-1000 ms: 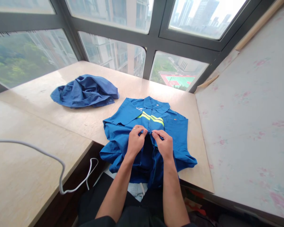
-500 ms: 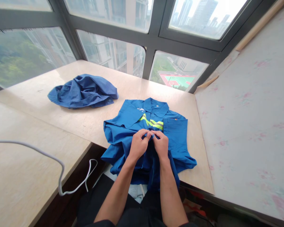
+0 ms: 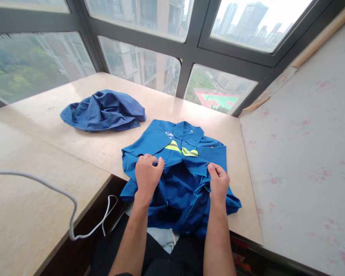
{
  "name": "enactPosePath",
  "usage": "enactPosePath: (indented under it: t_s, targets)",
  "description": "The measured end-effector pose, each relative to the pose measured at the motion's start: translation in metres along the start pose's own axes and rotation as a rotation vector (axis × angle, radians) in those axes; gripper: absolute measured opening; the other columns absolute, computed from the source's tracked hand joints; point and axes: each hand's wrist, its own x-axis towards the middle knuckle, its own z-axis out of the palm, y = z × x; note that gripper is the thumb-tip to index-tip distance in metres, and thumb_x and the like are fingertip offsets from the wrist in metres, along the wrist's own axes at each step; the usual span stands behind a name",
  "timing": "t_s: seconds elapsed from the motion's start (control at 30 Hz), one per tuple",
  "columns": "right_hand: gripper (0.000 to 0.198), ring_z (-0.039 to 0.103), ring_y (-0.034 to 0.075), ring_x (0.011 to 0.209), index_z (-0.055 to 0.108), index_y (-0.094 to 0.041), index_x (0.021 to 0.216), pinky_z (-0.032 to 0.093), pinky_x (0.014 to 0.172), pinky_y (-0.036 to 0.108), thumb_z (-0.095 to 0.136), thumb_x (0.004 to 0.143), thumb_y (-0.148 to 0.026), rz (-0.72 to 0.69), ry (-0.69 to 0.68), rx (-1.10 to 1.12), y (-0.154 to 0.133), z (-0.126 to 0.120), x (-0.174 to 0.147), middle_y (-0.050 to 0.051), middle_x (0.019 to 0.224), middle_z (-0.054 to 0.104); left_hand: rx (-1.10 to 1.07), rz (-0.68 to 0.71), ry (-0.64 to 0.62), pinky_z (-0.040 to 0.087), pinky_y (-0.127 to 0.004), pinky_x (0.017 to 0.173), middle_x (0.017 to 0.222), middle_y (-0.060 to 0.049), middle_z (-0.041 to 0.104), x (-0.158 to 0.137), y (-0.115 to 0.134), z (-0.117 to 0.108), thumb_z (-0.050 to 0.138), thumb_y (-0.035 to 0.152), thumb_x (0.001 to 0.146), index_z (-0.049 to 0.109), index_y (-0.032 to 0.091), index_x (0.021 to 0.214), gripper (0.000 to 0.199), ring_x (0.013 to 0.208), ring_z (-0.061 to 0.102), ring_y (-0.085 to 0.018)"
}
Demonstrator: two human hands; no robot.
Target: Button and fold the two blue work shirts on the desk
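- Moved since the earlier frame: your two hands, then together at mid-front, now stand apart, spreading the front of the shirt [image 3: 175, 188].
- Nearest: the hem of the shirt hangs over the near edge of the counter [image 3: 241, 161], toward your lap.
- Right hand [image 3: 219, 183]: thumb and fingertips closed in a pinch on the front edge of the shirt.
- Left hand [image 3: 147, 172]: fingers curled, thumb raised with a small gap beneath it, against the cloth; whether it grips the cloth you cannot tell from this view.
- Long axis of the shirt: runs from you toward the window [image 3: 186, 38], front face up. Yellow-and-grey stripes [image 3: 189, 152] cross the chest, and the collar [image 3: 189, 132] points away from you.
- Farther, on the left: a crumpled blue garment [image 3: 103, 111] lies apart from the shirt, its longer dimension running left to right.
- Farthest: the grey-framed window, beyond the counter.
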Motion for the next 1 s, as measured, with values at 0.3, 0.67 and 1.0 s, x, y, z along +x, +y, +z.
enactPosePath:
  t_s: [0.3, 0.67, 1.0]
  targets:
    - [0.033, 0.06, 0.024, 0.099, 0.066, -0.021, 0.091, 0.046, 0.093, 0.041, 0.042, 0.073, -0.007, -0.533, -0.116, -0.308, -0.033, 0.018, -0.023, 0.009, 0.099, 0.069, -0.099, 0.417, -0.316, 0.041, -0.039, 0.109, 0.131, -0.007, 0.061, -0.016, 0.016, 0.031, 0.046, -0.002, 0.077, 0.064, 0.022, 0.112, 0.046, 0.128, 0.051, -0.021]
    - [0.027, 0.061, 0.025, 0.095, 0.071, -0.022, 0.097, 0.046, 0.087, 0.039, 0.057, 0.077, -0.011, -0.545, -0.439, -0.589, -0.008, 0.057, -0.024, 0.008, 0.1, 0.073, 0.115, 0.23, -0.301, 0.046, -0.041, 0.096, 0.122, -0.014, 0.064, -0.025, -0.006, 0.083, 0.059, 0.015, 0.085, 0.062, 0.017, 0.121, 0.036, 0.114, 0.058, -0.027]
    - [0.016, 0.061, 0.024, 0.093, 0.072, -0.02, 0.09, 0.045, 0.087, 0.039, 0.057, 0.088, -0.025, -0.517, -0.288, -0.416, 0.003, 0.062, -0.026, 0.008, 0.094, 0.074, -0.126, 0.196, -0.228, 0.048, -0.034, 0.089, 0.098, -0.007, 0.072, -0.024, -0.007, 0.081, 0.051, 0.016, 0.092, 0.073, 0.02, 0.099, 0.023, 0.094, 0.063, -0.02]
